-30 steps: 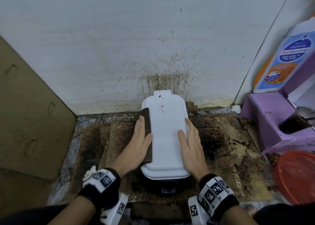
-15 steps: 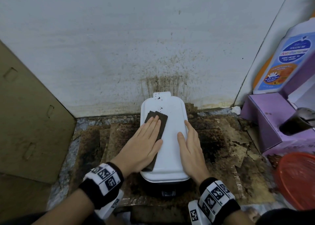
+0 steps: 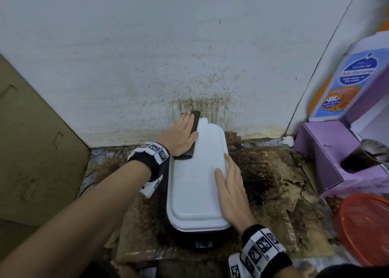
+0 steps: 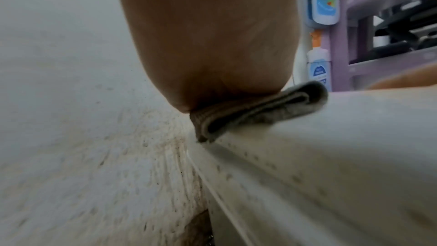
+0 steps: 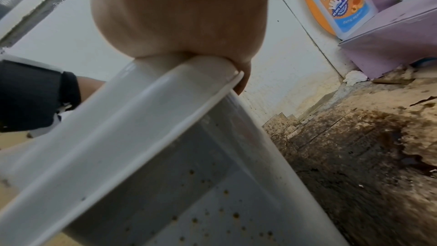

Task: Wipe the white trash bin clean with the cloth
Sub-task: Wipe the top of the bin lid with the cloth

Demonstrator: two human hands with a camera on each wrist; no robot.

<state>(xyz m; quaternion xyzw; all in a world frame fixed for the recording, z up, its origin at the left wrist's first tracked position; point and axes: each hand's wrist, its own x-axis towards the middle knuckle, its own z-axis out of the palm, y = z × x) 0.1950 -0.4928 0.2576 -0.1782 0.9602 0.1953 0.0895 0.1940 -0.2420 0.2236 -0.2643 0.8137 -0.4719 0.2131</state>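
Standing on stained cardboard sheets (image 3: 280, 185) against a spattered white wall (image 3: 147, 56), the white trash bin (image 3: 197, 172) is seen from above; its lid is oblong, with the long axis running from the viewer toward the wall and the narrow hinge end nearest the wall. A folded dark cloth (image 3: 194, 126) is pressed flat against the lid's far-left corner by the left hand (image 3: 179, 136), whose fingers are extended, not curled round the fabric; in the left wrist view the cloth (image 4: 255, 111) is seen doubled over the lid's edge. The right hand (image 3: 231, 191) is laid flat along the lid's right rim, fingers straight and gripping nothing, well apart from the left hand. Brown specks are visible on the bin's side wall (image 5: 212, 212). At right, a bottle (image 3: 345, 84) rests on a purple shelf unit (image 3: 328, 151); on its blue label the words "Anti-Bacterial" can be partly read, the smaller print being blurred. An orange-red basin (image 3: 366, 229) lies near the lower right.
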